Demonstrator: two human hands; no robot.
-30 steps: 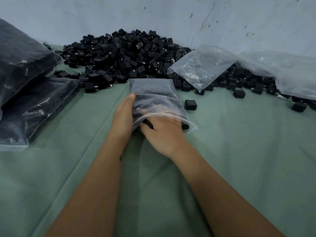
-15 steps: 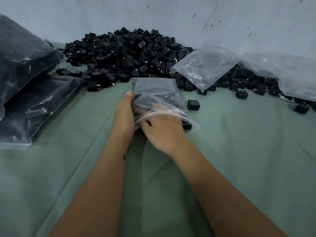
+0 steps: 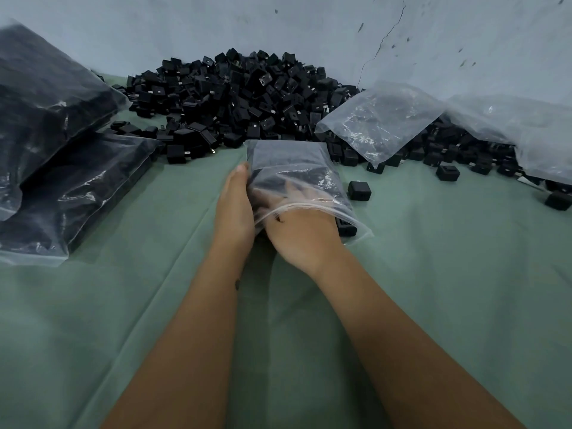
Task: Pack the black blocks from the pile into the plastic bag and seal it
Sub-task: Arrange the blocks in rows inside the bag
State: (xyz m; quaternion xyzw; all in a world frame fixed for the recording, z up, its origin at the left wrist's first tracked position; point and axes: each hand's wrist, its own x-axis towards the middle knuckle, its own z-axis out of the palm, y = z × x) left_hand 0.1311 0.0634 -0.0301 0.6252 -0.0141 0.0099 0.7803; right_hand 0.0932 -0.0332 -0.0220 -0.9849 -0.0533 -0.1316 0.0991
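We see a clear plastic zip bag point(image 3: 297, 168) lying flat on the green cloth-covered bench point(image 3: 433, 274), partly filled with small black plastic blocks, its mouth facing us. The left hand point(image 3: 235, 205) lies along the bag's left edge, fingers straight and pressed against the plastic. The right hand point(image 3: 301, 230) is pushed in through the bag's mouth; its fingers point(image 3: 291, 193) show blurred through the film, spread over the blocks inside, and we cannot tell whether they grip anything. One black block point(image 3: 346, 227) sits at the bag's near right corner, beside the right hand.

The big loose pile of black blocks point(image 3: 247, 97) sits just behind the bag, against the pale blue wall point(image 3: 278, 23). A single black block point(image 3: 359, 191) lies on the cloth just right of the bag, and two more single blocks point(image 3: 447, 172) lie further right. An empty-looking clear bag point(image 3: 380, 119) rests on the pile's right side, another crumpled clear bag point(image 3: 520, 131) at far right. Two filled bags of black blocks point(image 3: 62, 168) are stacked at left, the upper leaning on the lower
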